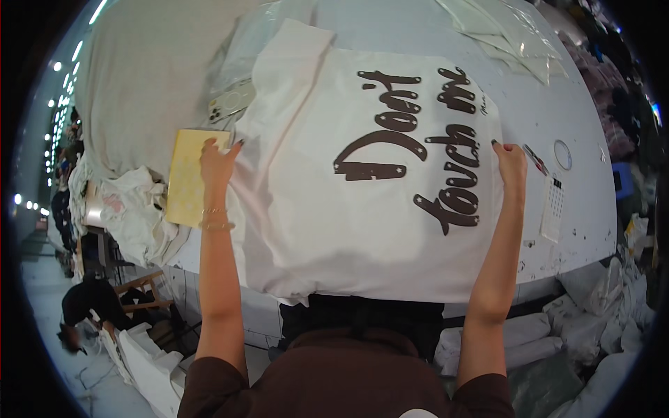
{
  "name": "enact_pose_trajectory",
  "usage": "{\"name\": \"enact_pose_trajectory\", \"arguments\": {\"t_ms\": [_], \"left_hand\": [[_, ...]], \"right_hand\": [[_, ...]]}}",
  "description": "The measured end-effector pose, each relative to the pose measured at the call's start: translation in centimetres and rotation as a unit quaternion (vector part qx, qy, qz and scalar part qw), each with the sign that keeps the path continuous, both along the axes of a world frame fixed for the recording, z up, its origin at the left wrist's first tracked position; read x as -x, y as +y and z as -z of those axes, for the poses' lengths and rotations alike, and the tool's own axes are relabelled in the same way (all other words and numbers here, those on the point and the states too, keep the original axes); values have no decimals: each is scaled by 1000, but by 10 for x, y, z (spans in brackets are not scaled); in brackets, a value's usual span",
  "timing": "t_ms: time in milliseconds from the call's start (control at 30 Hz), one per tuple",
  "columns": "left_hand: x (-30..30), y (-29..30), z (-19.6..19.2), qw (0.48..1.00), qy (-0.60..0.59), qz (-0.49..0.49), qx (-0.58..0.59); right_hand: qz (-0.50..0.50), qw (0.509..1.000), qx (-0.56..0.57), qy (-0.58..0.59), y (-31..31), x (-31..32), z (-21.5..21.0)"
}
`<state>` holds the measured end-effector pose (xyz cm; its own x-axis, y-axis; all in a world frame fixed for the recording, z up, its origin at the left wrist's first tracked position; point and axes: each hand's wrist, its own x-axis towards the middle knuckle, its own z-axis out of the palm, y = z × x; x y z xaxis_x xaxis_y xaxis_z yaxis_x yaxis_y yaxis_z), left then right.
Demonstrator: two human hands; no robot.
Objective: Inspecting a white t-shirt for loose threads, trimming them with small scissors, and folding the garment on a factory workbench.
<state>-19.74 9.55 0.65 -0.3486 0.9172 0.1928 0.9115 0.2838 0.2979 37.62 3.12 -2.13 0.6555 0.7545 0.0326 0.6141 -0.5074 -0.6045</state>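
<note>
We see the white worktop [557,104] filling the upper frame. The white T-shirt [362,188] with dark lettering lies in the centre. Clear plastic bags [509,35] are upper right, a yellow card [187,177] centre left. Our left hand [217,164] and right hand [512,161] pinch the shirt's sides.

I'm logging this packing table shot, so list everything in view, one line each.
T-shirt: one, white with dark lettering, spread on table centre.
Table: one, white, under everything.
Yellow card: one, left of shirt.
Phone: one, clear-cased, upper left.
Plastic bags: several, clear, upper right.
White calculator: one, right of shirt.
Grey cloth: one, far left.
Left hand: on shirt's left edge, touching card.
Right hand: on shirt's right edge.
</note>
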Motion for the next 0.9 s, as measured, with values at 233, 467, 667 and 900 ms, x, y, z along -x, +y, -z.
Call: {"name": "enact_pose_trajectory", "arguments": {"t_ms": [233,467,667,900], "left_hand": [[-36,46,-11,973,62,-11,222],[-18,66,8,972,-34,89,216],[-27,45,-17,911,-397,89,71],[37,17,-100,754,-606,194,-163]], "right_hand": [[-68,977,-8,204,14,-11,0],[-75,969,-40,233,18,-6,3],[-72,951,-137,268,10,-11,-16],[-139,837,-379,369,-21,16,-113]]}}
